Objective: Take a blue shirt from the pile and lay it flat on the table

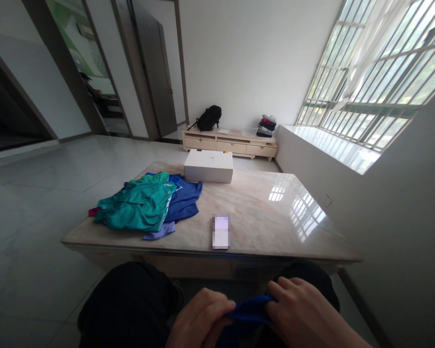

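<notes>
Between my knees, below the table's front edge, a piece of blue cloth (252, 309) is stretched between both hands. My left hand (203, 316) pinches its left end, thumb and fingers closed. The right end is gripped by my right hand (293, 302), its fingers curled over the fabric. More of the cloth hangs down in shadow, so I cannot tell which garment it is. On the table's left side lies a loose heap of clothes, with a shiny green garment (136, 203) on top and a blue garment (184, 198) beside and partly under it.
The marble table (261, 217) also bears a phone (221, 233) near its front edge and a white box (208, 166) at the back. Behind it, a low cabinet (232, 145) holds a black backpack (210, 117) and a stack of folded clothes (267, 125). My knees (126, 304) flank my hands.
</notes>
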`<state>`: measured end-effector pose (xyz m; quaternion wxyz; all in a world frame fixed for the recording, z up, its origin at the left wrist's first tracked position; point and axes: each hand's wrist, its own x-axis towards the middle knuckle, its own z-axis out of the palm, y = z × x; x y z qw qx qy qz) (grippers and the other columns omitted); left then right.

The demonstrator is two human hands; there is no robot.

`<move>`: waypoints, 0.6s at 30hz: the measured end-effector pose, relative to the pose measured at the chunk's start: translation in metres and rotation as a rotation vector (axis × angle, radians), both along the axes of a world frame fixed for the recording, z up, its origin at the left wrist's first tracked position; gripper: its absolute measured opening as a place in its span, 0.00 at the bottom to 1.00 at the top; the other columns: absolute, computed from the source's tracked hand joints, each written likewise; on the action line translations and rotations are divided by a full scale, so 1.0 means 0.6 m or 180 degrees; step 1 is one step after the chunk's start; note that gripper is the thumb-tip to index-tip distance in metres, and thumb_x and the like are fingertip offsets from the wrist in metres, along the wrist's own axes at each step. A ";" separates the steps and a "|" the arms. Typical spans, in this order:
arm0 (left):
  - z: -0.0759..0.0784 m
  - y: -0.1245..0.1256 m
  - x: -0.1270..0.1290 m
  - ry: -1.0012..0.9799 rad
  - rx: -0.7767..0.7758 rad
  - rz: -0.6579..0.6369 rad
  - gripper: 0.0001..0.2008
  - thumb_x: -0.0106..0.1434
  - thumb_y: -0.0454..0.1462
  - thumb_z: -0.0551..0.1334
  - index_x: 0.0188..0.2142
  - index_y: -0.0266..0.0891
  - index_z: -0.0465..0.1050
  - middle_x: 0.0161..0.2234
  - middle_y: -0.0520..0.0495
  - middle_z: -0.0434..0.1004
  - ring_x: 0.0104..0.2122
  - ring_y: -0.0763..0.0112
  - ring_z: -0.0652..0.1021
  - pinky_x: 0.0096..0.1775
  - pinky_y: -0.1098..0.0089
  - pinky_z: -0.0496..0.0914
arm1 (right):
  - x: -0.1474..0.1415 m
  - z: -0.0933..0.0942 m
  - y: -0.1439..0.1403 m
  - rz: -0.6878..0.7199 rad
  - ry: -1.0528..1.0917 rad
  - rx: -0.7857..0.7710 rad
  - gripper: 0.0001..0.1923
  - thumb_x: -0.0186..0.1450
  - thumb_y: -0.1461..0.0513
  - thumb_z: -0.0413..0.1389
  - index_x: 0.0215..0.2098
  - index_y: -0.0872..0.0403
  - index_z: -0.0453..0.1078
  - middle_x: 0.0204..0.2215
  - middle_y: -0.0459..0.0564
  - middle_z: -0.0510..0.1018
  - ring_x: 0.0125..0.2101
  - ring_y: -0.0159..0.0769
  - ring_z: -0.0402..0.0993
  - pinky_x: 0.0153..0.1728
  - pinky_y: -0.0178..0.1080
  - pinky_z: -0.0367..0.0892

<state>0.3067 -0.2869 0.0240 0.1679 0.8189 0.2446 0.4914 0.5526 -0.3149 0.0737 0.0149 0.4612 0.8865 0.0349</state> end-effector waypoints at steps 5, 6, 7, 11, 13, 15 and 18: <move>-0.009 0.006 -0.010 0.0179 -0.0081 0.0147 0.12 0.77 0.37 0.58 0.57 0.43 0.72 0.40 0.50 0.83 0.39 0.76 0.83 0.47 0.83 0.74 | 0.002 -0.001 -0.003 0.0264 0.0128 0.0241 0.11 0.58 0.63 0.72 0.31 0.49 0.74 0.33 0.45 0.80 0.26 0.40 0.75 0.25 0.43 0.52; -0.011 0.007 -0.013 0.0199 -0.0052 0.0202 0.13 0.77 0.38 0.57 0.58 0.43 0.72 0.41 0.50 0.84 0.40 0.76 0.84 0.48 0.83 0.74 | 0.002 0.001 -0.003 0.0314 0.0122 0.0235 0.11 0.59 0.64 0.71 0.33 0.49 0.73 0.33 0.45 0.80 0.27 0.40 0.76 0.25 0.43 0.52; -0.013 0.008 -0.015 0.0211 -0.0032 0.0253 0.14 0.77 0.38 0.57 0.59 0.43 0.72 0.41 0.50 0.84 0.40 0.76 0.84 0.48 0.83 0.74 | 0.002 0.003 -0.003 0.0344 0.0103 0.0195 0.10 0.60 0.64 0.70 0.34 0.49 0.73 0.34 0.45 0.81 0.27 0.39 0.77 0.25 0.43 0.53; -0.015 0.008 -0.018 0.0160 0.0016 0.0339 0.10 0.77 0.38 0.58 0.54 0.44 0.74 0.41 0.52 0.84 0.40 0.76 0.84 0.48 0.83 0.74 | -0.001 0.025 0.002 0.0318 -0.0032 -0.0241 0.08 0.66 0.58 0.67 0.37 0.49 0.73 0.35 0.44 0.82 0.29 0.40 0.80 0.25 0.44 0.54; -0.013 0.006 -0.013 0.0099 0.0015 0.0357 0.08 0.77 0.38 0.58 0.51 0.44 0.74 0.39 0.52 0.83 0.38 0.76 0.83 0.46 0.82 0.74 | -0.003 0.038 0.005 0.0242 -0.0078 -0.0485 0.09 0.68 0.55 0.66 0.37 0.49 0.73 0.35 0.44 0.82 0.29 0.40 0.81 0.25 0.44 0.54; -0.009 0.002 -0.003 0.0020 -0.0016 0.0444 0.07 0.77 0.38 0.57 0.48 0.43 0.74 0.37 0.51 0.82 0.36 0.75 0.83 0.44 0.80 0.75 | -0.005 0.049 0.006 0.0157 -0.0095 -0.0670 0.09 0.68 0.54 0.66 0.37 0.49 0.73 0.35 0.44 0.82 0.30 0.40 0.82 0.24 0.43 0.54; -0.009 -0.005 0.015 -0.0078 -0.0077 0.0736 0.09 0.78 0.37 0.53 0.44 0.43 0.72 0.34 0.50 0.80 0.34 0.72 0.82 0.39 0.77 0.77 | -0.007 0.049 0.004 0.0116 -0.0086 -0.0738 0.08 0.68 0.56 0.65 0.37 0.50 0.73 0.35 0.44 0.82 0.29 0.39 0.82 0.23 0.42 0.53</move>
